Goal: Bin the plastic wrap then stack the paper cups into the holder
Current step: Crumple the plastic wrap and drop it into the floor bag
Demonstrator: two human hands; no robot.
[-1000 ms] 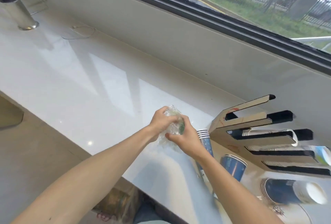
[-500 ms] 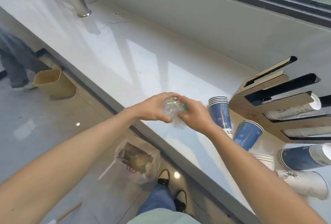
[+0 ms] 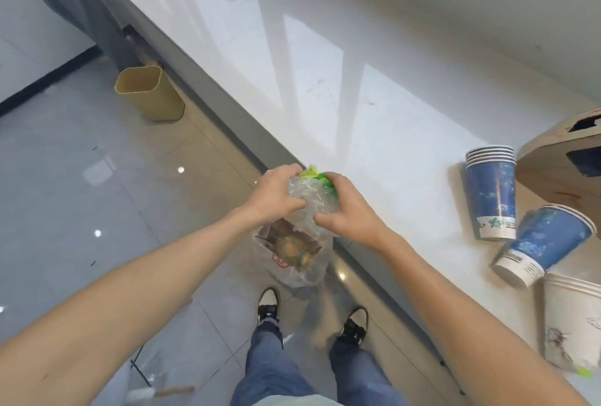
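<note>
A crumpled ball of clear plastic wrap with a green patch is squeezed between my left hand and my right hand. Both hold it past the counter's front edge, right above a clear plastic rubbish bag full of waste on the floor. On the white counter at the right stands a stack of blue paper cups rim up. Another blue stack lies tilted beside it, and a white stack sits nearer me. The brown cardboard cup holder is at the right edge, mostly cut off.
A tan waste bin stands on the grey tiled floor by the counter's base at the left. Another person's trouser leg shows at the top left. My feet in black-and-white shoes are just below the rubbish bag.
My view has tilted down from the window to the floor. Both hands have carried the wrap off the counter towards me, and it now hangs over the rubbish bag.
</note>
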